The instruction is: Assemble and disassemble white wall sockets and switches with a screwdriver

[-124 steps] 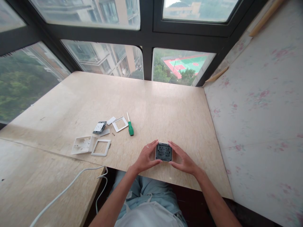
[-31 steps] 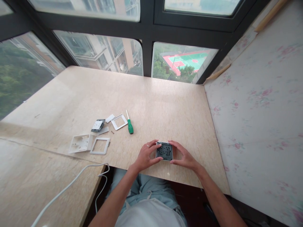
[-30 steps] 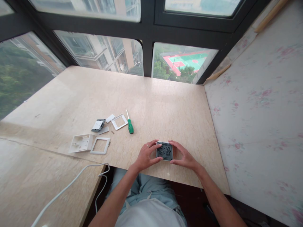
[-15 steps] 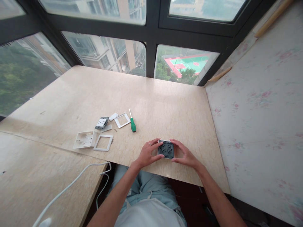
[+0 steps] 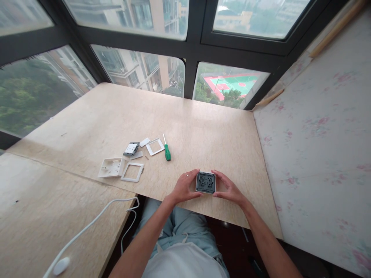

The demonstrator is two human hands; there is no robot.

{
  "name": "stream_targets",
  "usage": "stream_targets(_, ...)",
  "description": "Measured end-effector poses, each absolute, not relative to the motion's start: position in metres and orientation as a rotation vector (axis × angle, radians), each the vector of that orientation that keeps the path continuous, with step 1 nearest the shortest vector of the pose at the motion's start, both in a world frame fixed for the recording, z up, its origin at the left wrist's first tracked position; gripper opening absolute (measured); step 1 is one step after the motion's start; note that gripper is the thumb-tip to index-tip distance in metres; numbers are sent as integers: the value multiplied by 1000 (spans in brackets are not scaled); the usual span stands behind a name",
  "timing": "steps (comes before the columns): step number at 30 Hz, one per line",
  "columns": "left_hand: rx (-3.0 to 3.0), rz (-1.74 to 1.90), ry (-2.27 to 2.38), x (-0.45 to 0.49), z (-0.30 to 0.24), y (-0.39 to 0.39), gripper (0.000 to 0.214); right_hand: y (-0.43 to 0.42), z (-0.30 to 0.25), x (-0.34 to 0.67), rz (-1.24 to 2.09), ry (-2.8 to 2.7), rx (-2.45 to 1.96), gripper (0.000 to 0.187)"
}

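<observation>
Between my two hands, near the table's front edge, is a wall switch [image 5: 206,182] with a dark grey inner mechanism facing up and a white rim around it. My left hand [image 5: 186,187] grips its left side, thumb at the near corner and fingers at the far one. On the opposite side my right hand [image 5: 228,188] holds the right edge in the same way. Off to the left lie a white back box [image 5: 111,167], a socket module [image 5: 131,149] with a white face, and two white cover frames, one nearer [image 5: 132,172] and one farther [image 5: 154,146].
A green-handled screwdriver [image 5: 167,152] lies right of the farther frame. Small white plates [image 5: 144,142] and a tiny screw [image 5: 147,157] rest among the parts. A white cable [image 5: 95,220] crosses the left table and hangs over its edge. A papered wall [image 5: 313,154] bounds the right side.
My left fingers and thumb have drawn back from over the switch's face to its left edge. The switch stays between both hands. The whole view has shifted slightly.
</observation>
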State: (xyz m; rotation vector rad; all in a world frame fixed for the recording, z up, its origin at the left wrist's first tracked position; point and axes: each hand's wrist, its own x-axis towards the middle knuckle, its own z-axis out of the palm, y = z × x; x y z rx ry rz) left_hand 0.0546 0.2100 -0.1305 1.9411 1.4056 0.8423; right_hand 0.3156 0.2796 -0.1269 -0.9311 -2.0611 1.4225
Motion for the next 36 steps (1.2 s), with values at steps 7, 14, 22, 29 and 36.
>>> stream_targets(7, 1922, 858, 1423, 56, -129, 211, 99, 280, -124, 314, 1594, -1631, -989, 48)
stream_targets(14, 1950, 804, 1446, 62, -129, 212, 109, 286, -122, 303, 1529, -1366, -1202, 43)
stream_targets(22, 1936, 861, 1415, 63, -133, 212, 108, 291, -63, 209, 1170, -1565, -1192, 34)
stream_targets(29, 1949, 953, 1388, 64, -144, 210, 87, 273, -57, 56, 987, -2345, -1119, 31)
stream_targets(36, 1858, 1138, 1420, 71, -168, 210, 65, 279, -75, -34, 654, -2667, -1299, 24)
